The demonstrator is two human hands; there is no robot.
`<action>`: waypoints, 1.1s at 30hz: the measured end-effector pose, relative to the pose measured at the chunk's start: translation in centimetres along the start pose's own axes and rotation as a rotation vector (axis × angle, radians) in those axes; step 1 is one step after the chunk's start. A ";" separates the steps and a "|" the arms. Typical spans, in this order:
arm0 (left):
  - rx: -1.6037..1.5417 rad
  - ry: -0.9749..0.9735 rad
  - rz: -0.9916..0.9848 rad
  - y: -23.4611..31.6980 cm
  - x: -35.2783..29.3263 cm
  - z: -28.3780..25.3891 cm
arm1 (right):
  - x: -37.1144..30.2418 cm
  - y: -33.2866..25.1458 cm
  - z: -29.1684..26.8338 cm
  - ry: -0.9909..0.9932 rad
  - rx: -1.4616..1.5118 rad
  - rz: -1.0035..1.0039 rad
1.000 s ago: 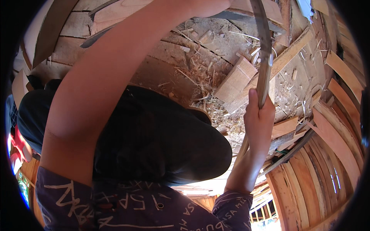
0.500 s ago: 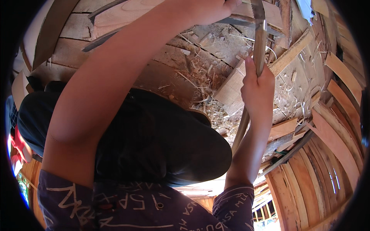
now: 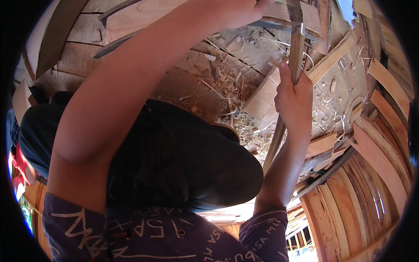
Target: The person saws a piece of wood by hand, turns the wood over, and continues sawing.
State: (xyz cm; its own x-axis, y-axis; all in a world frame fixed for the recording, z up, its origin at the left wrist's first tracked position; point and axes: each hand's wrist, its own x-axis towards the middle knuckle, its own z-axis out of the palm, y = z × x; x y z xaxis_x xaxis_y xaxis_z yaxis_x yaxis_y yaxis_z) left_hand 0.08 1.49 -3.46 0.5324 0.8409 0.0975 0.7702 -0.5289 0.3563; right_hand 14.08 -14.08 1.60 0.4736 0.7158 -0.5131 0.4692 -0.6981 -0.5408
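Observation:
My right hand (image 3: pixel 295 95) is closed round the long wooden handle of a saw (image 3: pixel 297 46). Its toothed metal blade runs up past the top edge of the view, and the handle's lower end passes behind my right forearm. The blade crosses the right part of a pale wooden board (image 3: pixel 306 16) at the top; whether it touches the wood is unclear. My left hand (image 3: pixel 238 12) reaches over that board, left of the blade. Only its back and thumb show; the other fingers are cut off by the frame's edge.
Wood shavings (image 3: pixel 233 89) litter the plank floor. Right of my bent knee (image 3: pixel 235 174) lies an offcut block (image 3: pixel 262 96), with a narrow strip (image 3: pixel 331 56) beyond it. Curved boards (image 3: pixel 384 166) stand along the right side. A dark curved board (image 3: pixel 61 37) leans at upper left.
My right hand and the saw handle have shifted slightly to the right, and more of the blade's teeth show. My left hand stays nearly in place.

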 end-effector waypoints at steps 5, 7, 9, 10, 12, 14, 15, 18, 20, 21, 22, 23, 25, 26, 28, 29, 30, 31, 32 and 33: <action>0.007 -0.024 -0.020 -0.8 -0.2 -1.0 | -1.6 -0.6 -0.1 -0.003 -0.088 -0.006; -0.012 -0.012 -0.053 -0.8 -0.1 -0.8 | -4.0 -0.1 -0.7 -0.021 -0.094 0.053; -0.049 -0.004 -0.012 0.2 -0.1 0.7 | -6.5 1.2 -2.1 -0.032 -0.108 0.172; -0.032 0.003 0.001 -0.1 -0.1 0.1 | -7.2 1.2 -2.0 -0.021 -0.077 0.157; -0.005 -0.050 -0.027 -1.0 0.1 -1.1 | -7.8 1.0 -1.6 -0.003 -0.012 0.128; -0.020 -0.058 0.006 -0.5 -0.1 -1.2 | -6.6 0.4 -1.1 0.011 -0.050 0.062; -0.041 -0.037 0.052 0.0 -0.6 -0.7 | -5.6 0.3 -1.0 0.026 -0.080 0.037; 0.010 0.101 0.054 -0.5 -0.3 1.1 | 0.1 -1.3 0.4 0.014 -0.130 -0.062; -0.004 0.097 0.013 0.0 0.1 0.8 | 1.3 -2.4 0.1 -0.011 -0.117 -0.014; -0.038 0.042 -0.003 0.1 0.5 0.6 | 1.4 -2.9 -0.4 -0.019 -0.106 0.018; -0.056 -0.015 -0.023 -0.2 0.5 -0.1 | 1.4 -3.2 -0.2 -0.038 -0.085 0.044; -0.047 -0.018 -0.036 -0.7 0.5 -0.1 | 0.8 -3.1 0.0 -0.040 -0.090 0.045; -0.034 -0.019 -0.060 -1.6 0.3 -0.2 | -1.5 -2.2 0.0 -0.040 -0.104 0.046; -0.060 -0.094 -0.074 -1.4 0.5 -0.8 | -3.0 -1.2 -0.6 -0.054 -0.084 0.097; -0.099 -0.245 -0.100 -0.9 0.8 -2.9 | -6.7 0.5 -1.5 -0.061 -0.026 0.167; -0.073 -0.136 -0.043 -0.7 0.5 -1.6 | -8.3 0.8 -2.0 -0.034 -0.001 0.198; -0.044 -0.027 0.013 -0.5 -0.1 0.3 | -9.0 0.9 -2.5 -0.038 -0.026 0.218; 0.000 0.083 0.070 -0.5 -0.3 0.6 | -9.4 0.8 -2.8 -0.049 -0.036 0.230; -0.013 0.082 0.069 -0.8 -0.2 0.8 | -9.6 0.8 -2.9 -0.061 -0.045 0.242; -0.027 0.080 0.068 -1.2 -0.2 1.0 | -9.0 0.7 -2.6 -0.055 -0.044 0.189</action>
State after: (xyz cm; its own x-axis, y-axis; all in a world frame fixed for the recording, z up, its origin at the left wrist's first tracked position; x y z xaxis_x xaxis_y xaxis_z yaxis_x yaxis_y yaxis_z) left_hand -0.59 1.89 -4.87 0.5522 0.8104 0.1956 0.7232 -0.5824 0.3712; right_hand 12.05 -21.04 7.53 0.5155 0.5706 -0.6392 0.4085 -0.8194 -0.4020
